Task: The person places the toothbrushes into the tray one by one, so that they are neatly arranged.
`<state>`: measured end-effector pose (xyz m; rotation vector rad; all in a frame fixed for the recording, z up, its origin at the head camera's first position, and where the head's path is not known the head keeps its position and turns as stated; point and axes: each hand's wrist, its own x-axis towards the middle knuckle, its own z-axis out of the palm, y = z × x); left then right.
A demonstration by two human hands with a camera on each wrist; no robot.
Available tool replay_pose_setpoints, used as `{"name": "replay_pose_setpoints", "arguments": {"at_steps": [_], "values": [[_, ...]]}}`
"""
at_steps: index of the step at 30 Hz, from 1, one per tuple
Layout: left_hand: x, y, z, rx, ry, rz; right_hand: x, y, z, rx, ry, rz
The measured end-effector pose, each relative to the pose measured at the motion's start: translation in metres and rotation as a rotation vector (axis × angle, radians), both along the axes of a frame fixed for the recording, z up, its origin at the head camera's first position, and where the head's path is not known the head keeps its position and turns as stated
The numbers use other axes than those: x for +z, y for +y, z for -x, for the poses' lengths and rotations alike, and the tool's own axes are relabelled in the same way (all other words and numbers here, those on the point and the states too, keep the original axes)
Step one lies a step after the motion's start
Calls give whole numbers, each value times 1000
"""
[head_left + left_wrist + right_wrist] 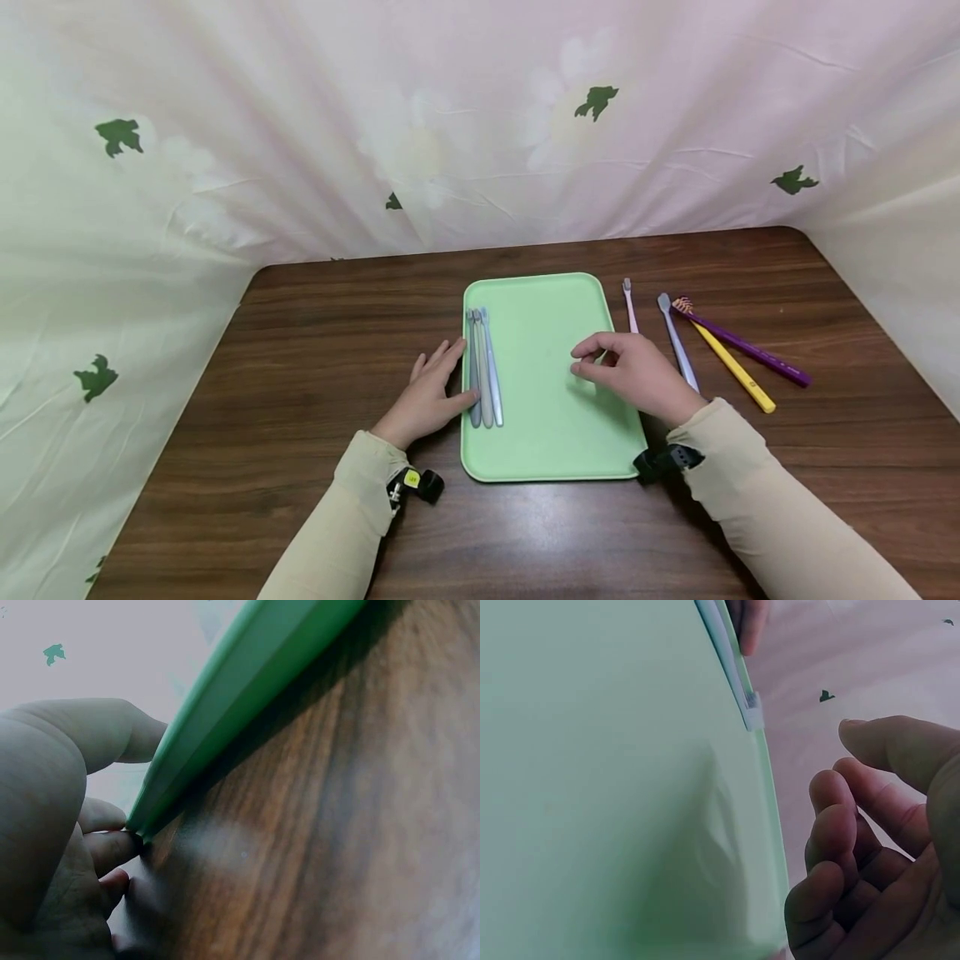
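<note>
Three toothbrushes lie side by side along the left edge of a green tray: a dark grey toothbrush, a light grey toothbrush and a light blue toothbrush. My left hand rests at the tray's left rim, fingers extended, its thumb tip over the dark grey handle. In the left wrist view, the fingertips of that hand meet the rim. Above the tray's right half hovers my right hand, fingers loosely bent, nothing between thumb and fingertips.
Right of the tray, on the brown table, lie a pink toothbrush partly hidden by the right hand, a blue toothbrush, a yellow toothbrush and a purple toothbrush crossing the yellow one's head. A pale curtain surrounds the table.
</note>
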<state>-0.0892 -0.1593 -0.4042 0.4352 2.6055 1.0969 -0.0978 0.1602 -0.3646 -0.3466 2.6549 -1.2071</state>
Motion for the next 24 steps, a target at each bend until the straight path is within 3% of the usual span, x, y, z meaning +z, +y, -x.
{"name": "replay_pose_setpoints", "arguments": {"at_steps": [10, 17, 24], "values": [[2, 0, 0, -2, -1, -5, 9, 21, -2, -12, 10, -26], [2, 0, 0, -8, 2, -6, 18, 31, -5, 17, 58, -77], [3, 0, 0, -8, -1, -3, 26, 41, -5, 32, 50, -100]]}}
